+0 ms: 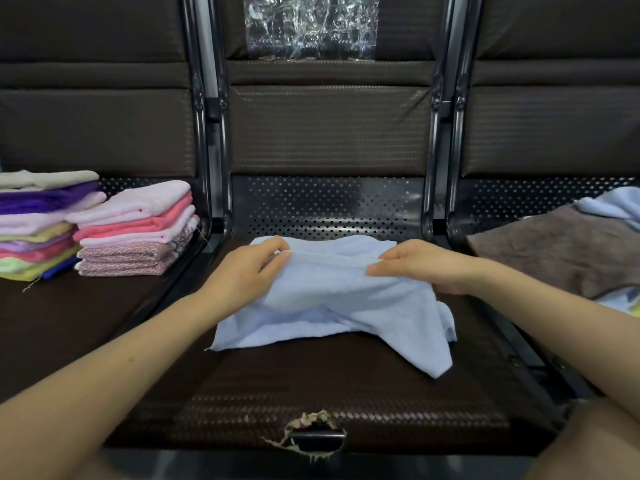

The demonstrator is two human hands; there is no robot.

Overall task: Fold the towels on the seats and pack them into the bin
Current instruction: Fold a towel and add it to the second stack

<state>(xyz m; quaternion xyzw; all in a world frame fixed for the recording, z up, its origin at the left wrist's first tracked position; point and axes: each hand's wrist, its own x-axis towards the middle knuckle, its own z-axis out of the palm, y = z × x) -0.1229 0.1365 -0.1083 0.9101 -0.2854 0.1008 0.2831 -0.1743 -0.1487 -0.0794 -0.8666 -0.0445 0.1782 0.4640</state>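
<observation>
Soft, limp terry is judged light and floppy: the blue towel (346, 299) is pinched at its far fold by both hands (249, 271) (419, 265); corners are best gripped.

The blue towel (346, 299) lies rumpled and partly folded on the middle seat (311, 393), toward its back edge, one corner trailing toward the front right. Two stacks of folded towels sit on the left seat (69, 323): a pink stack (138, 230) near its right edge, a mixed-colour stack (38, 223) at its left. A brown towel (561, 247) lies unfolded on the right seat, a second blue towel (613, 202) behind it.
</observation>
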